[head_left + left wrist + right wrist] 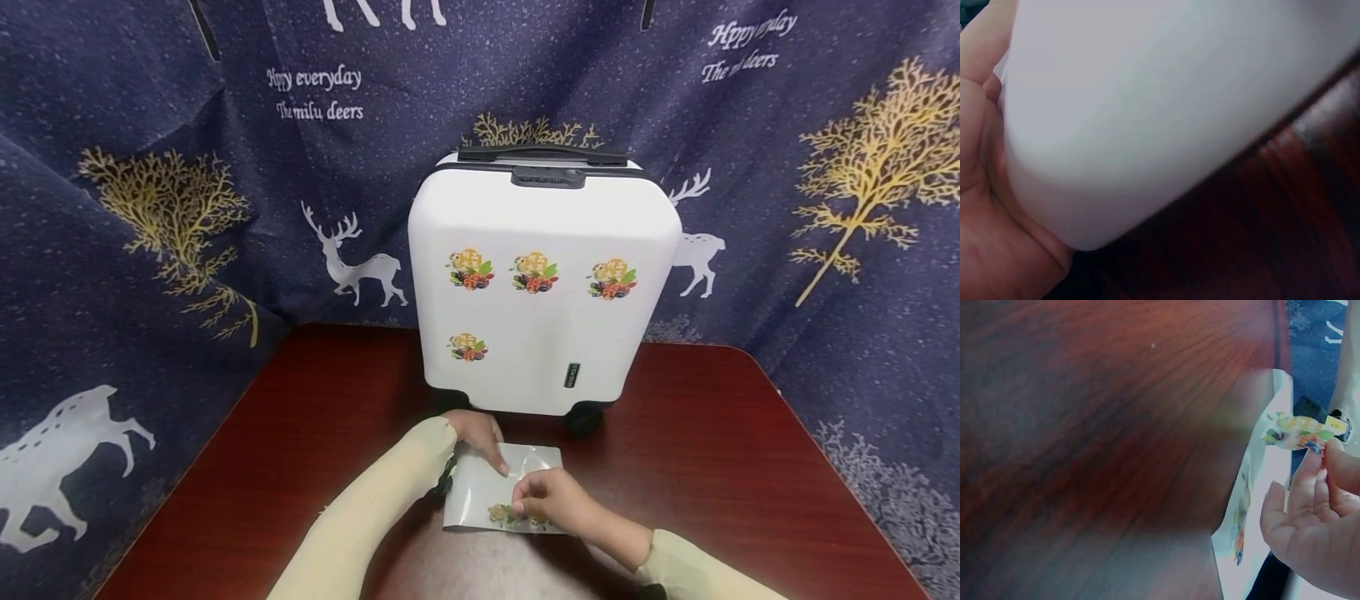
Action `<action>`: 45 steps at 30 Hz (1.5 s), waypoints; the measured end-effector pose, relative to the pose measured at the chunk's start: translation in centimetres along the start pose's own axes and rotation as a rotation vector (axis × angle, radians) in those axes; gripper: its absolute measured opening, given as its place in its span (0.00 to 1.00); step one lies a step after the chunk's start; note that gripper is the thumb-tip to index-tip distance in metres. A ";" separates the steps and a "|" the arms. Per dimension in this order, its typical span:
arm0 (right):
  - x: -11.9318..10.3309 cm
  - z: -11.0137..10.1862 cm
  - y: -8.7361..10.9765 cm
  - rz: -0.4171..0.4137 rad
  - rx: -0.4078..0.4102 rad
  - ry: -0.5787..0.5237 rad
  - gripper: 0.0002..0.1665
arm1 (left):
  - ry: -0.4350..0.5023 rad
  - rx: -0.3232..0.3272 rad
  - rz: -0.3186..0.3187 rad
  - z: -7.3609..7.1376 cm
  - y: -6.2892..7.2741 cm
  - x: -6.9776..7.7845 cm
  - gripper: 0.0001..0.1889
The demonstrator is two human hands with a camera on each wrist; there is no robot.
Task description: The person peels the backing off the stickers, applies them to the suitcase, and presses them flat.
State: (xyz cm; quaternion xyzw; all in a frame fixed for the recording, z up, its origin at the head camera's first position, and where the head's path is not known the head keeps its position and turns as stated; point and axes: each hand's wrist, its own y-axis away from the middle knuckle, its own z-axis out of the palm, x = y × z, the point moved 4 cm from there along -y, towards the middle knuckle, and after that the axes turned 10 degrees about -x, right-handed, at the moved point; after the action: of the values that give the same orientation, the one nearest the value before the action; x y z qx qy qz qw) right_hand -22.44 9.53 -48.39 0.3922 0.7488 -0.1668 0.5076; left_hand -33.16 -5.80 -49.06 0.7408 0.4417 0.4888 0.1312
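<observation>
A white sticker sheet (pixel 474 492) lies over the table in front of the suitcase, with fruit stickers (pixel 500 513) printed along its near edge. My left hand (pixel 478 435) grips the sheet near its far left side; in the left wrist view the white sheet (pixel 1147 112) curves out from between thumb and palm. Above the sheet's near right part, my right hand (pixel 555 498) pinches a colourful fruit sticker (pixel 1300 432) between thumb and finger. A white suitcase (pixel 517 321) stands upright behind both hands, bearing several similar stickers, three in an upper row and one at lower left.
The dark red wooden table (pixel 300 433) carries everything. Behind the suitcase hangs a blue cloth (pixel 330 167) with white deer and gold trees. Black wheels (pixel 583 419) support the suitcase, and a black handle (pixel 543 153) tops it.
</observation>
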 end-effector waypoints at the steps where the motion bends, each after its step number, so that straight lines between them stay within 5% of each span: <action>1: 0.0 0.0 0.1 -0.006 -0.006 -0.015 0.09 | -0.001 0.000 0.000 0.0 0.0 0.0 0.09; 15: -0.3 -1.0 1.1 -0.002 0.027 -0.140 0.11 | -0.004 0.010 -0.028 -0.1 -0.3 -0.2 0.10; 26: -1.9 -2.4 2.0 -0.039 0.062 -0.130 0.15 | 0.026 0.008 -0.022 0.0 -0.2 -0.3 0.10; 37: -3.1 -4.3 2.0 -0.040 0.181 -0.048 0.11 | -0.048 0.039 -0.049 -0.3 -1.5 -0.9 0.09; 45: -4.3 -5.7 1.3 -0.038 0.318 -0.034 0.09 | 0.055 0.044 -0.064 -0.2 -1.4 -1.3 0.13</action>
State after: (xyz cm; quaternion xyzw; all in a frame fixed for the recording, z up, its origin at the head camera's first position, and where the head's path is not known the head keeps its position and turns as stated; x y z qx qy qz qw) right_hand -24.29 12.27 -41.94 0.4507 0.7115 -0.2993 0.4484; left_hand -34.27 -6.05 -50.63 0.7152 0.4794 0.4947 0.1181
